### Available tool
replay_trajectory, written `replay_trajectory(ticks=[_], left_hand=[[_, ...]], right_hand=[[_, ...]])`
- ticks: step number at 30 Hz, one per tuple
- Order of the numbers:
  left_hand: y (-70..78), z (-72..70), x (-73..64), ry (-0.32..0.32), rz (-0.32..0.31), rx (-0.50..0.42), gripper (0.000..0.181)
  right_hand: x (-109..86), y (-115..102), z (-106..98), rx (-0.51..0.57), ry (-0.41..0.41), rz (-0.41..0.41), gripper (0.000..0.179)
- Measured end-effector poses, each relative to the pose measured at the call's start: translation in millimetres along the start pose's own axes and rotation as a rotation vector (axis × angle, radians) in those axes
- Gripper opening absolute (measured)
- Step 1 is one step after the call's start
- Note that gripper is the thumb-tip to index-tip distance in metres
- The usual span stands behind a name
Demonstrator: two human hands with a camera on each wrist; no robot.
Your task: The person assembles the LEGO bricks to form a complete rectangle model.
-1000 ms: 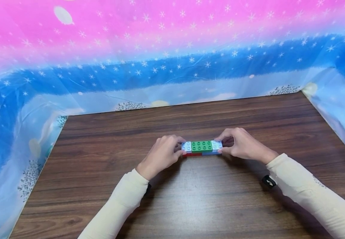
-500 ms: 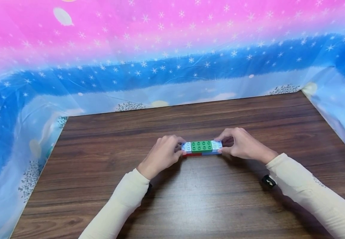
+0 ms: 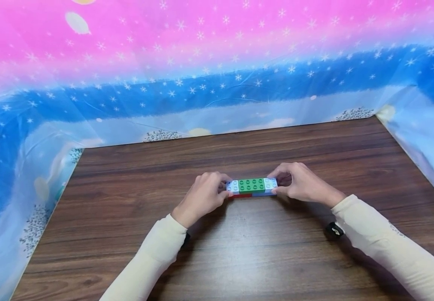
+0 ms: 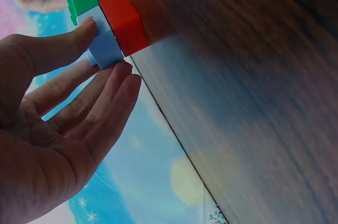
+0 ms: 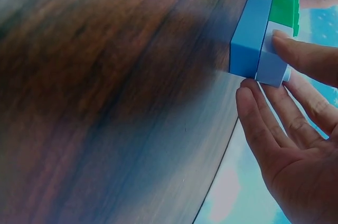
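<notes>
Two layers of toy building bricks stand on the wooden table [image 3: 126, 200]. On top, a green brick [image 3: 251, 185] sits between two pale blue-white bricks, the left one [image 4: 105, 44] and the right one [image 5: 273, 60]. Beneath them lie a red brick [image 4: 122, 18] on the left and a blue brick [image 5: 249, 34] on the right, end to end. My left hand [image 3: 202, 192] pinches the left pale brick between thumb and fingers. At the other end, my right hand [image 3: 305, 182] grips the right pale brick the same way.
A snowflake-patterned cloth [image 3: 187, 92] in pink and blue hangs behind the table and along its sides. Dark wrist straps [image 3: 334, 229] show beneath the cream sleeves [image 3: 375, 234].
Both hands keep their hold on the pale end bricks, and the stack stays together. The head view has shifted slightly; nothing else visibly differs.
</notes>
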State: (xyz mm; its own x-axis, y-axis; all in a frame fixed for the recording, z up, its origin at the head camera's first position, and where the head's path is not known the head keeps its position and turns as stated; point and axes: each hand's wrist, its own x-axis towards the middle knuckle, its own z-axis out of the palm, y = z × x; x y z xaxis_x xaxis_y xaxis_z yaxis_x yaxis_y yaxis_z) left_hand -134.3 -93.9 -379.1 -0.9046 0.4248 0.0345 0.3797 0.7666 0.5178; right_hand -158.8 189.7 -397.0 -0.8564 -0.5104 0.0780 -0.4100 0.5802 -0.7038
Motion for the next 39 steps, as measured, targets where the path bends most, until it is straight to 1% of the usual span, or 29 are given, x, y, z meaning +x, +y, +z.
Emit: replay_trajectory(ticks=[7, 14, 21, 28, 31, 39], left_hand=[[-0.2, -0.2, 0.0, 0.005, 0.005, -0.014, 0.025], [-0.8, 1.8, 0.4, 0.014, 0.003, -0.025, 0.025], [-2.0, 2.7, -0.6, 0.021, 0.015, -0.030, 0.025], [-3.2, 1.1, 0.4, 0.020, 0.007, -0.077, 0.026], [-3.8, 0.0, 1.3, 0.012, -0.003, -0.095, 0.026], [-8.3, -1.9, 5.3, -0.029, -0.053, -0.138, 0.031]], right_hand=[[-1.4, 0.5, 1.4, 0.001, 0.003, 0.013, 0.031], [-3.2, 0.9, 0.7, 0.002, 0.004, 0.001, 0.031], [-4.5, 2.1, 0.5, 0.044, -0.013, 0.014, 0.031], [-2.6, 1.5, -1.4, 0.109, -0.008, 0.043, 0.031], [-1.3, 0.5, -2.3, 0.125, -0.009, 0.064, 0.032], [2.3, 2.1, -3.1, 0.150, -0.007, 0.098, 0.035]])
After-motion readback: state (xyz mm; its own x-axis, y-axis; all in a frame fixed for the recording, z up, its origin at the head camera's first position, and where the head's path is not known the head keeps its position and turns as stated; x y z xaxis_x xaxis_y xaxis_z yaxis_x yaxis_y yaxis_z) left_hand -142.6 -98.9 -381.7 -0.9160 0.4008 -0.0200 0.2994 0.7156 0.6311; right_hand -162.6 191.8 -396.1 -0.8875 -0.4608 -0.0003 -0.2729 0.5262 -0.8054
